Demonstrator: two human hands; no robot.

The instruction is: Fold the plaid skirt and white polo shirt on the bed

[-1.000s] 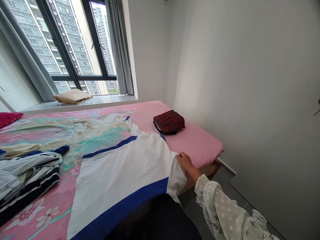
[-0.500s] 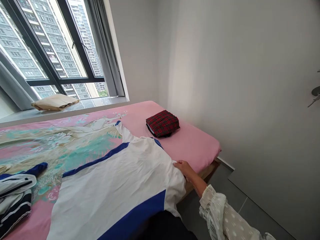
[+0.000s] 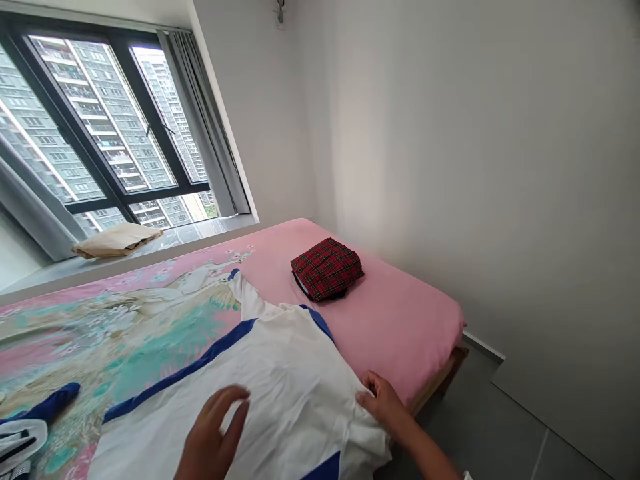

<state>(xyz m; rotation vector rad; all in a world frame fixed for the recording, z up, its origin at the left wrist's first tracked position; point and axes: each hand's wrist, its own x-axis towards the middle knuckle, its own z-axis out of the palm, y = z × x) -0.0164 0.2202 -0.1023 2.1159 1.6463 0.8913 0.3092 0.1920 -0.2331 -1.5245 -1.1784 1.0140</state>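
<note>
A white T-shirt with blue trim [image 3: 280, 373] lies spread over the bed, its neck end pointing away from me. My right hand [image 3: 383, 400] pinches the shirt's right edge near the sleeve, close to the bed's side. Over the middle of the shirt hovers my left hand [image 3: 215, 433], fingers curved and thumb apart, with nothing between them. Whether it brushes the fabric I cannot tell. Beyond the shirt sits a folded red plaid cloth item [image 3: 327, 269], touched by neither hand.
The bed [image 3: 405, 320] has a pink patterned sheet and a wooden frame. Folded blue, white and black clothes [image 3: 23, 437] lie at the left. A beige paper-like bundle [image 3: 117, 239] rests on the sill under the window. A grey wall stands behind and right.
My left hand has come into view over the shirt. My right hand keeps its place at the shirt's edge. The view has tilted up, so things sit lower.
</note>
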